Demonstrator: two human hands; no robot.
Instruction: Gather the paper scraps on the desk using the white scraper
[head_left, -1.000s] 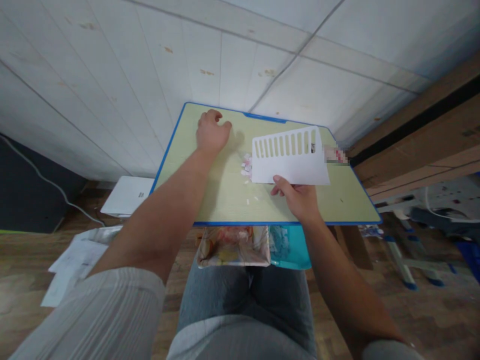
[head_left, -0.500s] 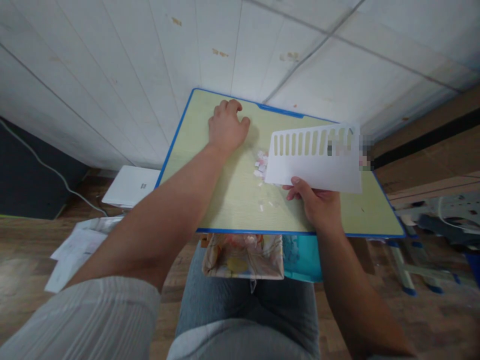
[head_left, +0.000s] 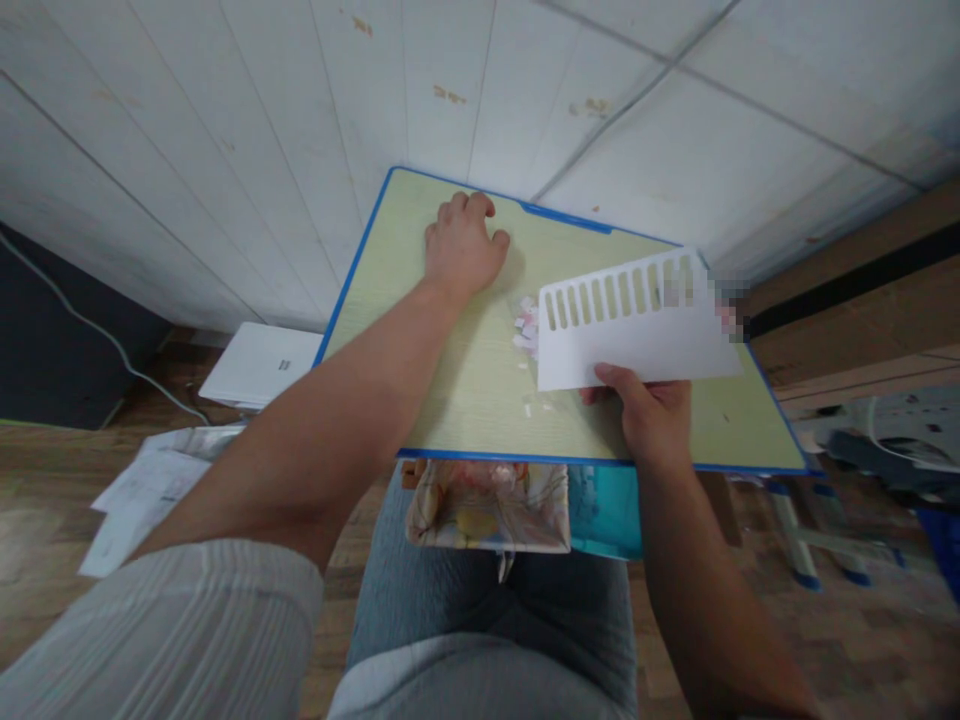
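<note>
A: First item?
B: White card (head_left: 630,350), one. Row of slots along the far side, near side plain. Location: held over the right part of the desk (head_left: 487,400), the yellow top showing through several slots.
A: Holder?
B: Right hand (head_left: 651,412), clamped on the card's near edge, thumb above, fingers beneath.
A: Left hand (head_left: 465,245)?
B: Thumb and curled fingers apart, nothing seen between them; near the desk's far edge. Contact with the top: cannot tell.
A: Step in hand?
B: By judgement, handling the card above the desk. The next move calls for a steady pinch, since the card reaches well past the hand on both sides.
A: Adjacent lots?
B: Pinkish-white scraps (head_left: 526,325), a small heap, just beside the card's left end.
A: Outermost?
B: Patterned tray (head_left: 491,540) and turquoise tray (head_left: 609,535), side by side below the desk's front edge; loose papers (head_left: 142,500), left; cardboard (head_left: 862,290), right; white panelled wall (head_left: 435,50), behind.
</note>
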